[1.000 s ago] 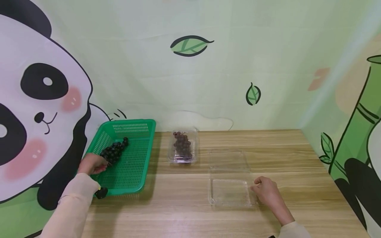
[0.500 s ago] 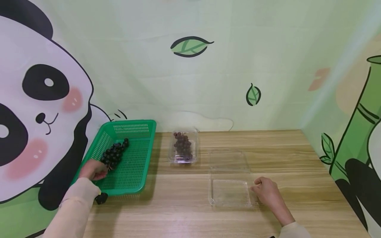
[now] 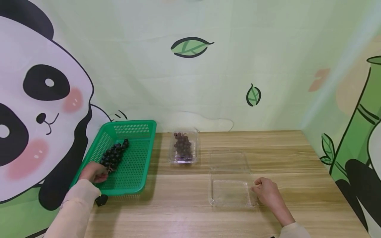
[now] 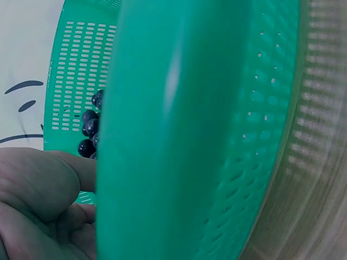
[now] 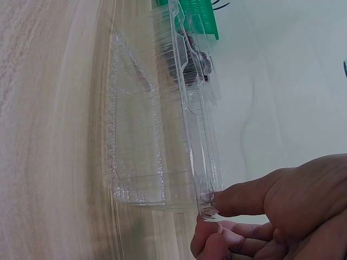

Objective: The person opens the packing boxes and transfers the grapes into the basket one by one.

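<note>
In the green basket (image 3: 138, 158), a bunch of dark grapes (image 3: 113, 156) lies against the left side. My left hand (image 3: 93, 172) is over the basket's near left part, fingers curled at the bunch's stem end; the basket rim hides the fingertips in the left wrist view, where a few grapes (image 4: 91, 127) show beyond the thumb. My right hand (image 3: 266, 191) pinches the right edge of an open clear plastic box (image 3: 230, 193); in the right wrist view, thumb and fingers of this hand (image 5: 260, 216) meet on the rim of the box (image 5: 138, 141).
A clear box (image 3: 194, 145) with reddish-brown grapes (image 3: 182, 145) in it stands near the back of the wooden table (image 3: 172, 201), between the basket and the open box. Behind the table hangs a pale green backdrop (image 3: 208, 86) with panda and leaf drawings.
My left hand has moved slightly toward the near side of the basket, and more of the bunch's stem end shows. My right hand and the open box have stayed in place.
</note>
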The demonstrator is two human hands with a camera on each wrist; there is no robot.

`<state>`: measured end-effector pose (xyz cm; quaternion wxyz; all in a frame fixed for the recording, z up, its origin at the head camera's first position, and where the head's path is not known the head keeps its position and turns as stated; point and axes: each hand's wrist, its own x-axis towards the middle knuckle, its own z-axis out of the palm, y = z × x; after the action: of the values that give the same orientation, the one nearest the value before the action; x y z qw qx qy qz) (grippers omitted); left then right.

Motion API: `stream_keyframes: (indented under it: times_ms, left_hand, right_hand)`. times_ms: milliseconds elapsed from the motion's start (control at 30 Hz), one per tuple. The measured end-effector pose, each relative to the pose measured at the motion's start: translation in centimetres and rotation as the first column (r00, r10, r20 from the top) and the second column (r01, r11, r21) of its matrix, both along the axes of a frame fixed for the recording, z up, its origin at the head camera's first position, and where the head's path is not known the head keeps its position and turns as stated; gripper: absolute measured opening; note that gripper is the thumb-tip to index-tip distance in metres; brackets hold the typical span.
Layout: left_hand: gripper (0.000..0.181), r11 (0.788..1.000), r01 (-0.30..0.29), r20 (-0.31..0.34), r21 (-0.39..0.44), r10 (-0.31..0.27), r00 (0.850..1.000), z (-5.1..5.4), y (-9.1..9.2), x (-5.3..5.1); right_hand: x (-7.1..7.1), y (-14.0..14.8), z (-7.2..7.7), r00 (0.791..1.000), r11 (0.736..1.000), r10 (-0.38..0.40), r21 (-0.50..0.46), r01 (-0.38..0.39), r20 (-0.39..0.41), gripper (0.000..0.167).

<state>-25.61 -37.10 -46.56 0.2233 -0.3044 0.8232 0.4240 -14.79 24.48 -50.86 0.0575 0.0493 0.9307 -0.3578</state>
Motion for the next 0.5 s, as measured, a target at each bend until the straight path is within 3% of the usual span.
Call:
stream_keyframes:
  times_ms: [200,500]
  left_hand:
    - [0.018,1.000,-0.017,-0.014,0.009,0.017,1.000,-0.30,-0.08,0.25]
    - [0.021,0.999,0.031,-0.040,-0.019,-0.032,0.999,-0.53,-0.49,0.56]
  right_hand:
    - [0.04,0.01,0.06,1.000,1.000,0.009,-0.002,-0.009,0.002,0.028]
    - [0.12,0.09,-0.06,1.000,1.000,0.014,-0.004,-0.014,-0.012,0.028]
